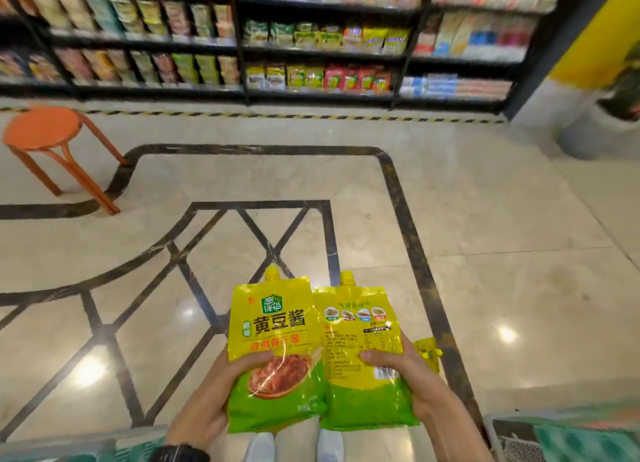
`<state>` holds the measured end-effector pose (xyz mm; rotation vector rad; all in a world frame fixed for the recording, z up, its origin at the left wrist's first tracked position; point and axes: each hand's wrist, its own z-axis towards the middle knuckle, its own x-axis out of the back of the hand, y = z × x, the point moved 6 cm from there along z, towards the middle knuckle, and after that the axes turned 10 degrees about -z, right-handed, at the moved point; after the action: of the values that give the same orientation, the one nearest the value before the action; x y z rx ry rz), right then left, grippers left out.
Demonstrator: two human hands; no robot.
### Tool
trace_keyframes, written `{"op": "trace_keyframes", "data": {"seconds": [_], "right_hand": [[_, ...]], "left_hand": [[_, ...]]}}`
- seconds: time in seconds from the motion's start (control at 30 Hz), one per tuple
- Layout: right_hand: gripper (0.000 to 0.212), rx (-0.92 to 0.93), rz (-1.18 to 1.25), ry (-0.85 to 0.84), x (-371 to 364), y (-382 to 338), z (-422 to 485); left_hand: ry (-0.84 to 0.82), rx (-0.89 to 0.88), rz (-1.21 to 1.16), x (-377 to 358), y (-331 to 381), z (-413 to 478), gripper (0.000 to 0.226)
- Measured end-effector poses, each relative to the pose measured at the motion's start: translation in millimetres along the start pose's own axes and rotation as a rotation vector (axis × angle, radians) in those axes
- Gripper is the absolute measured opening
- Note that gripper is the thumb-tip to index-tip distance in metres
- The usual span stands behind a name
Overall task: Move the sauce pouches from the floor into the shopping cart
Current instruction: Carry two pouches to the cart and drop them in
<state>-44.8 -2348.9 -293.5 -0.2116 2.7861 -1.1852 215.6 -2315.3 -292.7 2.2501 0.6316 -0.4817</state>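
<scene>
The left hand (pixel 204 402) is gripping one pouch (pixel 273 340) low on its side, thumb curled across the front. The right hand (pixel 412 375) is gripping a second pouch (pixel 360 340) the same way, back label showing. Both are being held upright, edges touching, clear of the floor (pixel 485 236), likely so they travel together. A third pouch (pixel 427 349) is peeking out behind the right hand; I cannot tell whether it is being held. What is probably the cart (pixel 495 427) is showing at lower right.

Three sauce pouches (pixel 273 323) (pixel 360 326) (pixel 427 352), two hands (pixel 204 402) (pixel 408 382), one orange stool (pixel 41 127).
</scene>
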Motion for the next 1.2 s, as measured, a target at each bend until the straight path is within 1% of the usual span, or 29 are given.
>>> {"op": "trace_keyframes", "data": {"seconds": [0.13, 0.17, 0.2, 0.23, 0.27, 0.3, 0.37, 0.4, 0.43, 0.47, 0.53, 0.57, 0.63, 0.73, 0.8, 0.9, 1.0, 1.07, 1.13, 1.2], "right_hand": [[0.081, 0.061, 0.09, 0.038, -28, -26, -29], [0.075, 0.091, 0.101, 0.039, -34, -35, -35], [0.073, 0.122, 0.104, 0.041, -40, -44, -40], [0.074, 0.148, 0.103, 0.051, -44, -52, -45], [0.078, 0.171, 0.105, 0.064, -47, -59, -50], [0.082, 0.193, 0.107, 0.078, -49, -65, -54], [0.088, 0.233, 0.122, 0.107, -51, -73, -63], [0.086, 0.252, 0.138, 0.126, -49, -74, -67], [0.084, 0.267, 0.161, 0.146, -47, -74, -72], [0.083, 0.275, 0.176, 0.159, -45, -72, -77], [0.088, 0.273, 0.2, 0.166, -41, -63, -87], [0.087, 0.277, 0.225, 0.17, -38, -56, -93], [0.079, 0.288, 0.291, 0.191, -30, -39, -106], [0.077, 0.288, 0.373, 0.248, -18, -10, -130], [0.082, 0.293, 0.43, 0.293, -7, 11, -150], [0.1, 0.296, 0.521, 0.392, 15, 50, -185], [0.103, 0.303, 0.643, 0.485, 36, 98, -229], [0.105, 0.31, 0.709, 0.565, 50, 134, -263], [0.106, 0.317, 0.762, 0.635, 61, 169, -300], [0.1, 0.326, 0.815, 0.712, 72, 207, -339]], "left_hand": [[-0.071, -0.043, 0.024, 0, 47, -14, 0.105], [-0.084, -0.052, 0.032, -1, 56, -17, 0.101], [-0.092, -0.063, 0.044, -3, 66, -20, 0.091], [-0.109, -0.074, 0.045, -6, 72, -23, 0.075], [-0.118, -0.073, 0.049, -8, 78, -25, 0.057], [-0.139, -0.068, 0.05, -11, 84, -27, 0.046], [-0.188, -0.04, 0.057, -19, 90, -31, 0.041], [-0.212, -0.028, 0.066, -23, 93, -33, 0.043], [-0.237, -0.017, 0.074, -28, 95, -35, 0.049], [-0.263, -0.009, 0.089, -33, 97, -38, 0.061], [-0.303, 0.015, 0.146, -40, 95, -41, 0.087], [-0.325, 0.022, 0.172, -44, 93, -42, 0.091], [-0.358, 0.035, 0.226, -54, 86, -45, 0.086], [-0.409, 0.061, 0.317, -76, 68, -52, 0.081], [-0.45, 0.07, 0.389, -95, 53, -56, 0.075], [-0.521, 0.123, 0.475, -126, 16, -64, 0.064], [-0.595, 0.212, 0.549, -159, -34, -79, 0.06], [-0.636, 0.275, 0.594, -179, -72, -94, 0.061], [-0.679, 0.328, 0.651, -198, -111, -110, 0.07], [-0.726, 0.375, 0.696, -216, -152, -133, 0.077]]}}
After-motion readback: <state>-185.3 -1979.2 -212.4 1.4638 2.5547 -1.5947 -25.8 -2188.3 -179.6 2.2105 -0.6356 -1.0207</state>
